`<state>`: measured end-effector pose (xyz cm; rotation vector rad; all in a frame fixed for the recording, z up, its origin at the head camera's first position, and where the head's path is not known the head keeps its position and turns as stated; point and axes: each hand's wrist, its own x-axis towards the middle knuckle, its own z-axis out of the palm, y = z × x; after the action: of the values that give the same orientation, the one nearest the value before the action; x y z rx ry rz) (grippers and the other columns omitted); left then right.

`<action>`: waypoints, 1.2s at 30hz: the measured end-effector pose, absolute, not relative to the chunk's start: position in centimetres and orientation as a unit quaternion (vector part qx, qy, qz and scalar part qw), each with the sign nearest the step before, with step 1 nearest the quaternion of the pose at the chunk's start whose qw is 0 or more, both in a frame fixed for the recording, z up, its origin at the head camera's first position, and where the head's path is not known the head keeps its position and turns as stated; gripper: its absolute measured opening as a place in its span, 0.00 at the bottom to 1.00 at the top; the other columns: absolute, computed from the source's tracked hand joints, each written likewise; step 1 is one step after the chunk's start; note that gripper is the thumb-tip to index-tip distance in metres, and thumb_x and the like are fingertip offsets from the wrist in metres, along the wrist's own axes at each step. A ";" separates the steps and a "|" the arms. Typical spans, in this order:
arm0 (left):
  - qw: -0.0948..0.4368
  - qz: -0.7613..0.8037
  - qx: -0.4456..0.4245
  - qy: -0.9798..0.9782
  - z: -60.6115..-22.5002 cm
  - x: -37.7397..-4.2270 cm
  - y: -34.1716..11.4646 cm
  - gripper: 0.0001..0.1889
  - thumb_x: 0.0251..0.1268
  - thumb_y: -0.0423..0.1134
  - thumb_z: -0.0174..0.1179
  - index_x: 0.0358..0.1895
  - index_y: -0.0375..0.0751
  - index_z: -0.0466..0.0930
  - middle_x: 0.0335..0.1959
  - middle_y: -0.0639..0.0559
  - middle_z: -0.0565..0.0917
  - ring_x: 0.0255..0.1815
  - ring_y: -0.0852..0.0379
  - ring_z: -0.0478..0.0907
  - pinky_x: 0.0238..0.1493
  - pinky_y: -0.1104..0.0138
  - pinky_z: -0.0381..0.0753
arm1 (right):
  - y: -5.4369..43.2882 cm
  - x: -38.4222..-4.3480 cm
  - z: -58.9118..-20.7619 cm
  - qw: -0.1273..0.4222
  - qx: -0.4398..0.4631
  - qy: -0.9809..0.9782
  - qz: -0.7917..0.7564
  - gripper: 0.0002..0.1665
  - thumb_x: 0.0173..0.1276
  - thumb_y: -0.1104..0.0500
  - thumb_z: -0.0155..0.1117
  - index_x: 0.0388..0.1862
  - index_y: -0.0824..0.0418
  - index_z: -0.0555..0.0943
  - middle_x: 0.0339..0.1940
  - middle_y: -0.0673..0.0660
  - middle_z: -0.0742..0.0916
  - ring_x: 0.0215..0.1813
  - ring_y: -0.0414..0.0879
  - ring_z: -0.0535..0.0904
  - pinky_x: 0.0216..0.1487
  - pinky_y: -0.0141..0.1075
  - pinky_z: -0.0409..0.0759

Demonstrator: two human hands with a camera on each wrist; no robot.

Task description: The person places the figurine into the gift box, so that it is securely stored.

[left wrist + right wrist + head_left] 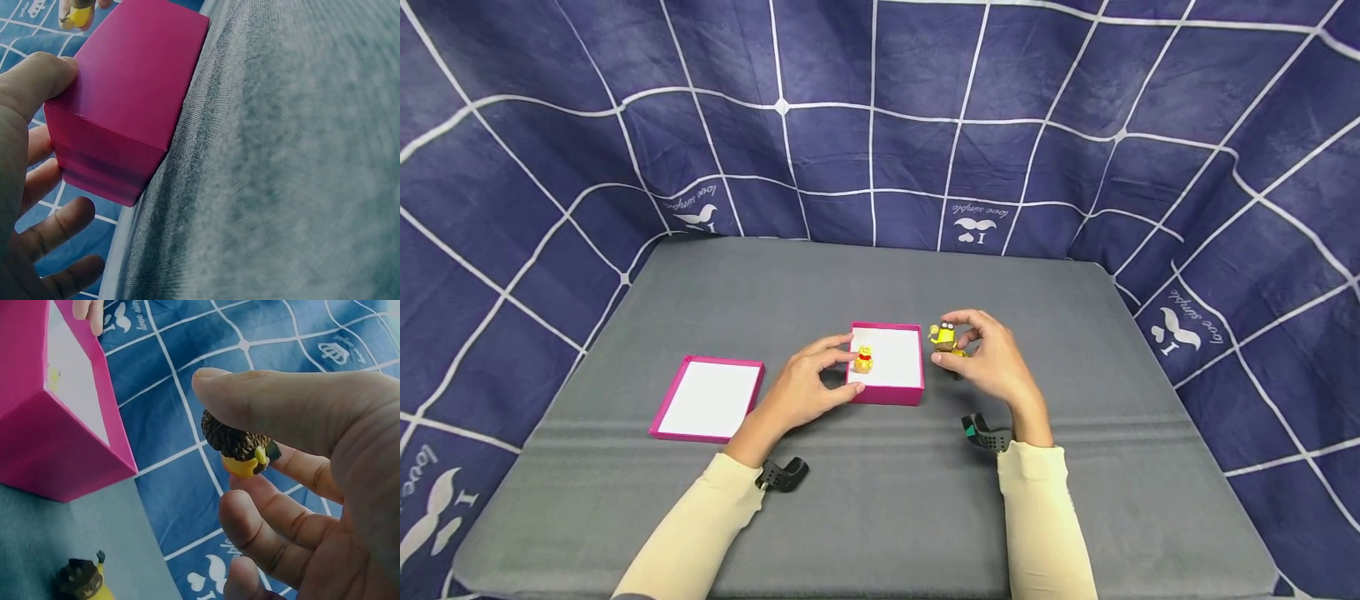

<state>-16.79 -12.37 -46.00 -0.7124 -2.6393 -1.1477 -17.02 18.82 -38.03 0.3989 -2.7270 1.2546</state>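
A pink box (887,396) with a white inside stands open-topped on the grey table. My left hand (801,387) holds it at its left side, the thumb by the near corner and the other fingers along the left wall. Inside the box, near that wall, is a small yellow bear figurine (863,361) with a red top. Just right of the box, my right hand (992,358) pinches a yellow Minion figurine (944,335) with a brown skirt, held above the table. Beneath this hand, another yellow-and-brown figurine (81,579) is on the table, partly hidden in the head view.
Left of my left hand lies a shallow pink lid (707,398), its white inside facing up. A blue cloth (917,150) with white grid lines hangs behind the table and along both sides. Each wrist wears a black strap mount (784,475).
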 end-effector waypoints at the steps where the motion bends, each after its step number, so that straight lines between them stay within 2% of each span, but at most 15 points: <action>1: 0.088 -0.385 -0.239 -0.887 -46.0 -16.8 -12.4 0.26 0.55 0.53 0.74 0.56 0.49 0.85 0.71 0.63 0.74 0.71 0.57 0.72 0.66 0.52 0.76 | 18.7 -17.1 -38.1 0.057 0.132 -0.899 0.414 0.32 0.52 0.56 0.82 0.58 0.53 0.82 0.53 0.54 0.84 0.43 0.56 0.83 0.37 0.37 0.76; 5: 0.091 -0.386 -0.239 -0.886 -46.2 -16.7 -12.4 0.26 0.54 0.54 0.74 0.56 0.49 0.86 0.70 0.62 0.74 0.70 0.57 0.72 0.66 0.53 0.76 | 18.3 -17.2 -38.2 0.058 0.137 -0.896 0.419 0.32 0.52 0.57 0.82 0.58 0.54 0.82 0.54 0.56 0.85 0.42 0.54 0.83 0.37 0.37 0.76; 18: 0.084 -0.378 -0.236 -0.891 -46.0 -16.5 -12.2 0.26 0.55 0.54 0.74 0.57 0.50 0.85 0.71 0.64 0.73 0.69 0.57 0.73 0.65 0.53 0.77 | 17.1 -17.9 -38.5 0.043 0.143 -0.891 0.429 0.30 0.54 0.55 0.81 0.57 0.51 0.82 0.50 0.50 0.83 0.40 0.46 0.81 0.31 0.36 0.78; 21: 0.089 -0.377 -0.234 -0.892 -46.0 -16.5 -12.1 0.26 0.54 0.54 0.74 0.57 0.51 0.85 0.71 0.63 0.73 0.68 0.58 0.74 0.65 0.54 0.77 | 16.8 -18.1 -38.4 0.044 0.154 -0.889 0.429 0.31 0.55 0.54 0.80 0.58 0.53 0.82 0.49 0.50 0.83 0.39 0.47 0.81 0.30 0.35 0.79; 28: 0.092 -0.383 -0.239 -0.887 -46.2 -16.3 -12.1 0.26 0.55 0.53 0.74 0.57 0.50 0.85 0.71 0.60 0.74 0.67 0.56 0.76 0.63 0.53 0.79 | 15.9 -18.4 -38.8 0.045 0.174 -0.891 0.417 0.31 0.53 0.56 0.81 0.57 0.56 0.82 0.45 0.53 0.83 0.37 0.47 0.82 0.35 0.34 0.80; 36: 0.094 -0.388 -0.241 -0.884 -46.1 -16.5 -11.9 0.26 0.54 0.52 0.75 0.56 0.50 0.85 0.71 0.60 0.74 0.68 0.55 0.76 0.64 0.53 0.78 | 15.3 -18.9 -39.4 0.027 0.175 -0.889 0.422 0.31 0.54 0.58 0.81 0.57 0.55 0.82 0.42 0.55 0.82 0.39 0.46 0.84 0.43 0.40 0.84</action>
<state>-16.52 -11.88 -46.14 -0.7154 -2.6232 -1.1514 -18.92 15.33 -39.38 0.5418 -2.7469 1.3022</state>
